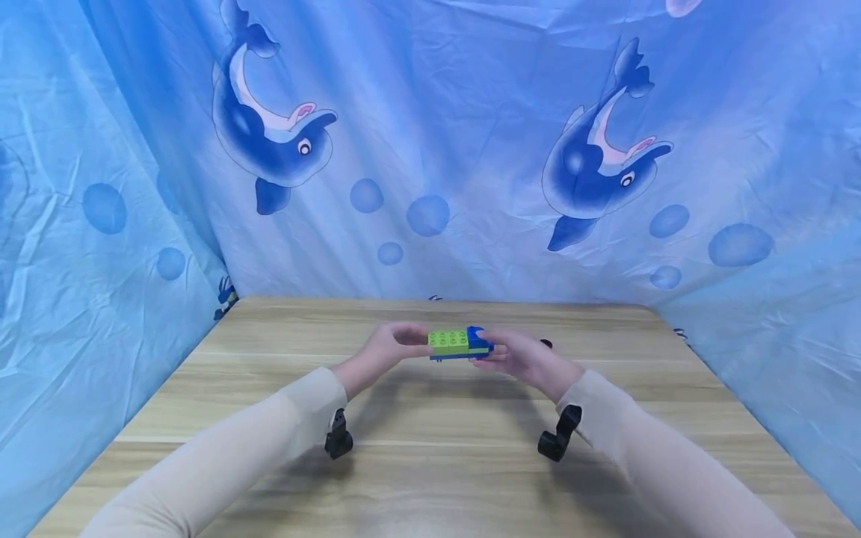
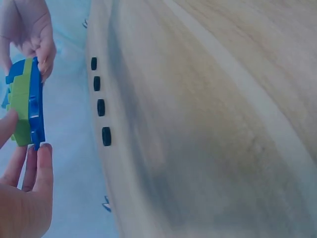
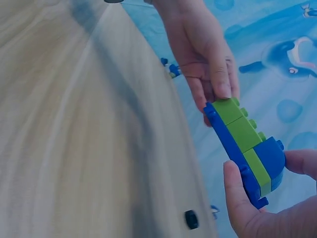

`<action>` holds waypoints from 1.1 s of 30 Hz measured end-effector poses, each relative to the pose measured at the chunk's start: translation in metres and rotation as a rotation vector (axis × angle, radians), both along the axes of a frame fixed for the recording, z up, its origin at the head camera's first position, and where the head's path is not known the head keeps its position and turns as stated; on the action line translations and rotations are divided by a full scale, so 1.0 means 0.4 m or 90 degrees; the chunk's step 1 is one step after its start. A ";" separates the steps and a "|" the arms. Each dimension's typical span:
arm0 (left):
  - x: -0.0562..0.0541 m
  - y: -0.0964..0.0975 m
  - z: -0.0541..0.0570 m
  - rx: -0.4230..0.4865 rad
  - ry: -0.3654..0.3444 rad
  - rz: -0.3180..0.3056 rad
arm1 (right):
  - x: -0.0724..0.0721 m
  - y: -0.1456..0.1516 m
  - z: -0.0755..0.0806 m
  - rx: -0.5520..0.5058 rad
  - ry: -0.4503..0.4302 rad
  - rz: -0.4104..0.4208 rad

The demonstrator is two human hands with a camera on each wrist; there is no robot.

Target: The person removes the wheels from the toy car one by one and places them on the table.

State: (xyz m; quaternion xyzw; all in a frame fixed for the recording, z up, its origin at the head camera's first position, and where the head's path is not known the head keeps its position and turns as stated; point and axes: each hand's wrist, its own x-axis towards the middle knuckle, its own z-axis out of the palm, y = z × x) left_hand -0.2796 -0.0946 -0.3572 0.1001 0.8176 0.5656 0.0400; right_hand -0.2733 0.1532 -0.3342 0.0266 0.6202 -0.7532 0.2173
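Both hands hold a toy brick car body [image 1: 449,342] above the table. It has a long blue base with small side pegs, lime green studded bricks on top and a rounded blue brick at one end. My left hand [image 1: 392,347] pinches the green end between thumb and fingers. At the other end my right hand [image 1: 525,357] grips the blue brick and base, thumb and fingers on opposite sides. In the left wrist view the car body [image 2: 22,106] appears side-on, its pegs without wheels. The right wrist view shows the car body [image 3: 242,144] slanting between both hands.
Several small black wheels [image 2: 101,107] stand in a row near the far edge of the wooden table [image 1: 430,471]. One black wheel [image 1: 546,344] peeks out behind my right hand. A blue cloth with dolphins [image 1: 444,134] hangs behind and beside the table.
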 end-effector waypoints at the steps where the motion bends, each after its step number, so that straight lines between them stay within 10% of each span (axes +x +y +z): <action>1: -0.001 0.000 -0.005 -0.006 0.003 -0.001 | 0.000 0.001 -0.009 0.004 -0.001 -0.002; 13: 0.005 0.018 -0.078 -0.062 -0.002 -0.003 | 0.003 0.008 -0.093 0.207 0.056 -0.051; 33: 0.017 0.034 -0.131 -0.058 -0.010 -0.027 | 0.033 0.003 -0.126 0.407 0.123 -0.034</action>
